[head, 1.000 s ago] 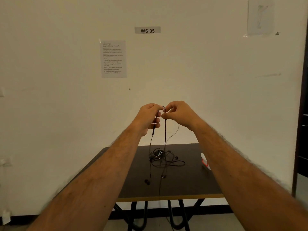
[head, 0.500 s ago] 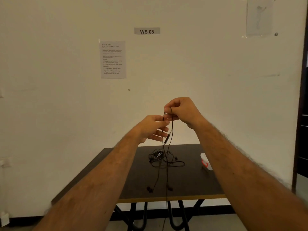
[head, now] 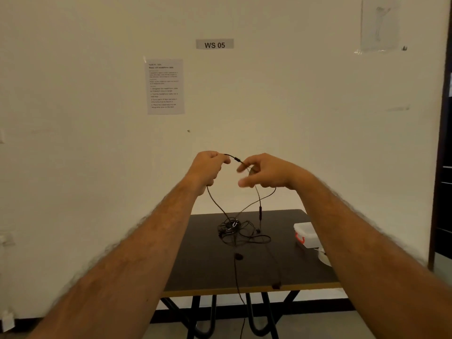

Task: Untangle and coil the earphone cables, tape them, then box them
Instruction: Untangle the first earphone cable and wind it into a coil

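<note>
Both hands are raised in front of the wall, above the dark table (head: 205, 270). My left hand (head: 208, 168) is closed on a black earphone cable (head: 236, 159), which arcs across to my right hand (head: 263, 171). The right hand pinches the cable with thumb and forefinger while its other fingers are spread and blurred. Strands hang down from both hands, one carrying an inline remote (head: 260, 212). They run into a tangled pile of black earphone cables (head: 238, 230) on the table. One earbud (head: 238, 256) dangles lower, and a strand drops past the table's front edge.
A clear plastic box with a red clasp (head: 305, 234) stands at the table's right side, with a white tape roll (head: 324, 256) partly hidden behind my right forearm. An instruction sheet (head: 165, 86) and a "WS 05" label (head: 214, 44) hang on the wall. A dark doorway is at the right edge.
My hands were close together, right above left; now they have moved apart sideways, stretching a short length of cable between them. The right fingers have spread and the hanging strands swung.
</note>
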### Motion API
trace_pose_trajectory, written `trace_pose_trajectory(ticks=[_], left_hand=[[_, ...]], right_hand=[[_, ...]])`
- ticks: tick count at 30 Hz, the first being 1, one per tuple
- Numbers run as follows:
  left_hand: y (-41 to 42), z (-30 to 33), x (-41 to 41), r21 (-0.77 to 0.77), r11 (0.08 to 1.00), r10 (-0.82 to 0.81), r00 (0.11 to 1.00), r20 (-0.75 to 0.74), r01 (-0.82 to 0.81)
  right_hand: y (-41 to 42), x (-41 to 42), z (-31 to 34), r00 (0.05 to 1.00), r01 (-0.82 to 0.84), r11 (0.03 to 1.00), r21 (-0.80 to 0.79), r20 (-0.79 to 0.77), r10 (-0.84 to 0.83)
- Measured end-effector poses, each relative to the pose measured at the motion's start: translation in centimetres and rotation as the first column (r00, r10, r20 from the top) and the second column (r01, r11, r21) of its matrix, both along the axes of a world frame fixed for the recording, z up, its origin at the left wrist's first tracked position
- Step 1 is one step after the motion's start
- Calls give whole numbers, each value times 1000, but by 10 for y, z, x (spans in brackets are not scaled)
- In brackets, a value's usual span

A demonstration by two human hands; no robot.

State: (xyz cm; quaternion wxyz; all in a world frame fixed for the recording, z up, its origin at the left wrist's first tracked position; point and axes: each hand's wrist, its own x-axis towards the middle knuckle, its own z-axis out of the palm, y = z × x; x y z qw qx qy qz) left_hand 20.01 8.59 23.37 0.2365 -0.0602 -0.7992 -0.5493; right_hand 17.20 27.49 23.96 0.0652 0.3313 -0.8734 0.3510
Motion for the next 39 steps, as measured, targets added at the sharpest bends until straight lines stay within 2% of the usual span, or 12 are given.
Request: trace_pose_trajectory(ticks=[3, 7, 9, 11, 13, 14, 18, 23, 26, 29, 34, 39], left_hand=[[3, 4, 1, -94, 995, 31, 999, -35, -34], [1, 6, 3, -235, 972, 18, 998, 59, -4], [-1, 5, 3, -311, 950, 22, 993, 116, 16], [-3, 3, 3, -341, 939, 23, 988, 151, 31], [-5, 2, 2, -338, 940, 12, 987, 162, 44], [-6, 2, 1, -333, 942, 10, 986, 164, 46], [-11, 1, 0, -294, 956, 20, 989, 145, 23], [-6, 2, 0, -267, 963, -15, 992, 123, 48], [5, 3, -2, -309, 949, -27, 992, 124, 65], [10, 2, -4, -346, 933, -52, 987, 154, 103], [4, -1, 3, -332, 932, -85, 979, 187, 144], [-20, -5, 8, -320, 931, -109, 969, 220, 177]], right_hand=[[-6, -9, -5, 976, 175, 981, 85, -149, -161], [-1, -29, -11, 849, 432, 900, -53, -314, -425], [3, -32, -11, 905, 357, 902, -243, -147, -398], [6, -26, -8, 967, 253, 873, -416, 92, -237], [9, -22, -6, 969, 223, 843, -490, 208, -135], [10, -24, -7, 970, 230, 839, -494, 186, -156], [18, -34, -10, 927, 271, 907, -321, -167, -336], [19, -30, -21, 992, 97, 974, -206, 101, -77], [15, -24, -18, 949, -82, 966, -246, 276, 151], [9, -14, -9, 911, -204, 933, -298, 291, 292], [11, -12, 1, 999, -38, 981, -191, -2, 38], [24, -17, -2, 996, 44, 953, -301, -64, -66]])
